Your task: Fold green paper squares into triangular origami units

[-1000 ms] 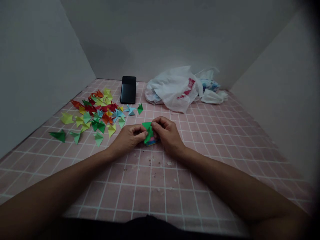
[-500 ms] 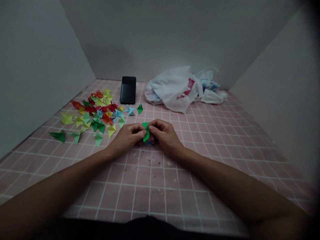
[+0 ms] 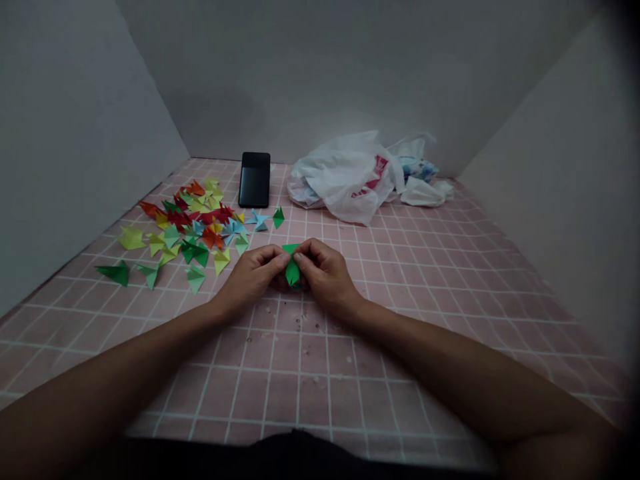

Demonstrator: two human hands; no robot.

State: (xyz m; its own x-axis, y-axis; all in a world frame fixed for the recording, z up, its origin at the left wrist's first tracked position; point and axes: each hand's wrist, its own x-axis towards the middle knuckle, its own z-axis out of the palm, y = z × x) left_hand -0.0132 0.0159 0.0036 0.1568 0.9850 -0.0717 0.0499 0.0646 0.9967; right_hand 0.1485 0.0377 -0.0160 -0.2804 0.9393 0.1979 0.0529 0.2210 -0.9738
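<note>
A small green folded paper piece (image 3: pixel 292 267) is pinched between my two hands over the pink tiled floor (image 3: pixel 310 373). My left hand (image 3: pixel 253 273) grips its left side with curled fingers. My right hand (image 3: pixel 325 272) presses its right side with thumb and fingertips. The paper stack that lay under the hands is hidden now. To the left lies a scatter of several folded paper pieces (image 3: pixel 187 227) in red, yellow, green and blue.
A black phone (image 3: pixel 255 179) lies flat near the back wall. A white plastic bag (image 3: pixel 350 175) with crumpled wrapping sits at the back right. Grey walls close in on the left, back and right. Small crumbs dot the tiles near my wrists.
My fingers have folded the green paper narrower and drawn closer together; the coloured stack beneath it has gone out of sight behind my hands.
</note>
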